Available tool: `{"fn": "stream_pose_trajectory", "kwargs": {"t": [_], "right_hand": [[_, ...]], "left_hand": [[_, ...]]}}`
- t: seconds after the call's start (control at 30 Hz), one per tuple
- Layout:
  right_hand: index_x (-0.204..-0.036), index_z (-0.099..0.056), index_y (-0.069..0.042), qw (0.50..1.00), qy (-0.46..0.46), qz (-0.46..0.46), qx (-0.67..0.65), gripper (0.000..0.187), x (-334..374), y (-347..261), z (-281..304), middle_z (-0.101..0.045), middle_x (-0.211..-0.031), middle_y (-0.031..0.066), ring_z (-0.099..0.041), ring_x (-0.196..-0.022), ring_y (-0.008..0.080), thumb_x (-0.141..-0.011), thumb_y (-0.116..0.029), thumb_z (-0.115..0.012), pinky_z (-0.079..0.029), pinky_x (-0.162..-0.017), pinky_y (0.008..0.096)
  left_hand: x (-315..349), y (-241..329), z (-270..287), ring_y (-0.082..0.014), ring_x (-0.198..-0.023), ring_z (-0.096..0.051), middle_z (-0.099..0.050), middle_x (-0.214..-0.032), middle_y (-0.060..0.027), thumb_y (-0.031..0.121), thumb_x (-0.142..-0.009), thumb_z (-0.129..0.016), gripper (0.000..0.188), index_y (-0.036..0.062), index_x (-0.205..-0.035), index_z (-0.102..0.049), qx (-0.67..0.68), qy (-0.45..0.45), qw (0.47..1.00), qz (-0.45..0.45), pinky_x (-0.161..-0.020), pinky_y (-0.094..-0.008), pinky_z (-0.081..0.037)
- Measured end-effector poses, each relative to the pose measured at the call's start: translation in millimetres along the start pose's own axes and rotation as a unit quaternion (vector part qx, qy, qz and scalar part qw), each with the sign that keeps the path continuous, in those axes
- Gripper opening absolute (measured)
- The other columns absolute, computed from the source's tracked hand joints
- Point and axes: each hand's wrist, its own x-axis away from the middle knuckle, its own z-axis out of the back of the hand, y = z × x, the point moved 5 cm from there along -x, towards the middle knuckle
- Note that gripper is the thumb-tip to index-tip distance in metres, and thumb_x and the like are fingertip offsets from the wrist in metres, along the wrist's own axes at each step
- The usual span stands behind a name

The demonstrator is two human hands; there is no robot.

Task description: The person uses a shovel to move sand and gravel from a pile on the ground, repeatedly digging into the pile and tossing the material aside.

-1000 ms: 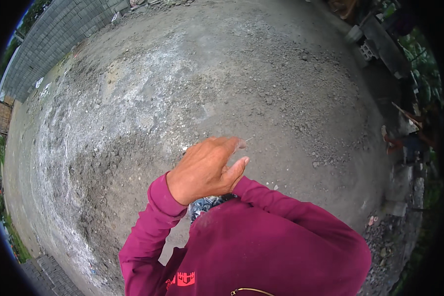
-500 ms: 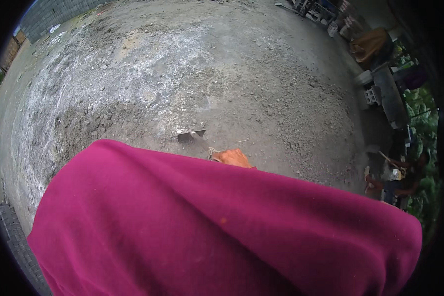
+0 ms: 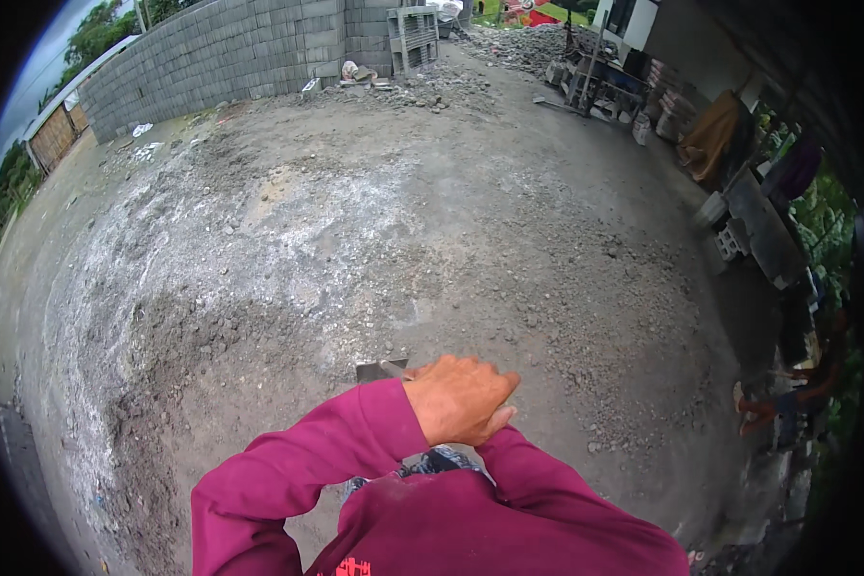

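A shovel with a flat dark metal blade (image 3: 367, 372) rests on the gravelly ground in front of me, its shaft (image 3: 392, 368) running back toward my body. My left hand (image 3: 459, 398) is closed at the top of the handle, back of the hand upward, and covers most of the grip. From the right, my other sleeve meets it, and only a small piece of my right hand (image 3: 499, 420) shows under the left one. The right fingers are hidden. Loose grey gravel mix (image 3: 197, 336), partly dusted white, spreads to the left of the blade.
A grey hollow-block wall (image 3: 230, 67) stands at the far left. Stacked sacks (image 3: 677, 110), a brown cloth (image 3: 715, 139) and a leaning board (image 3: 766, 230) line the right side. Another person (image 3: 763, 411) is low down at the right edge. A rubble heap (image 3: 518, 48) lies far back.
My view has tilted up, bringing the wall and background into sight. My left hand on the handle now shows in full, where magenta cloth covered most of it. The blade has stayed by the same gravel.
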Motion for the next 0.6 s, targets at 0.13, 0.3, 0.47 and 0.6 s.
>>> {"fn": "stream_pose_trajectory", "kwargs": {"t": [0.13, 0.3, 0.47, 0.6], "right_hand": [[-0.108, -0.067, -0.015, 1.0, -0.022, 0.003, -0.008, 0.053, -23, 15, 0, -0.069, -0.086, 0.0185, -0.066, -0.083, 0.0392, -0.063, -0.043, -0.071, -0.051, -0.077, 0.0483], [-0.104, -0.068, -0.016, 0.999, -0.019, 0.001, -0.029, 0.05, -26, 56, 43, -0.069, -0.085, 0.019, -0.066, -0.082, 0.0397, -0.063, -0.044, -0.07, -0.051, -0.074, 0.0477], [-0.097, -0.069, -0.015, 1.0, -0.015, -0.024, 0.007, 0.044, -46, 70, 60, -0.069, -0.085, 0.0177, -0.066, -0.082, 0.039, -0.063, -0.043, -0.071, -0.052, -0.073, 0.0468], [-0.09, -0.069, -0.011, 1.0, 0.02, -0.006, 0.003, 0.041, -58, 71, 51, -0.069, -0.083, 0.0178, -0.066, -0.08, 0.0384, -0.061, -0.038, -0.073, -0.052, -0.072, 0.0463]], "left_hand": [[59, -82, -112, -0.0421, -0.081, -0.064, -0.066, -0.085, -0.0223, 0.043, -0.092, -0.052, 0.046, 0.0018, -0.11, -0.059, 0.093, -0.007, 0.979, 0.18, -0.072, -0.0506, -0.05], [171, -89, -222, -0.0371, -0.093, -0.065, -0.069, -0.096, -0.0193, 0.046, -0.089, -0.057, 0.047, 0.0097, -0.118, -0.06, 0.23, -0.103, 0.881, 0.399, -0.08, -0.0442, -0.05], [266, -14, -270, -0.0368, -0.099, -0.063, -0.068, -0.098, -0.0207, 0.038, -0.085, -0.06, 0.044, 0.0063, -0.116, -0.061, 0.333, -0.2, 0.798, 0.461, -0.083, -0.0445, -0.05], [260, 48, -301, -0.0377, -0.099, -0.063, -0.067, -0.102, -0.0198, 0.026, -0.082, -0.061, 0.036, 0.0048, -0.111, -0.061, 0.417, -0.188, 0.797, 0.395, -0.08, -0.044, -0.05]]}}
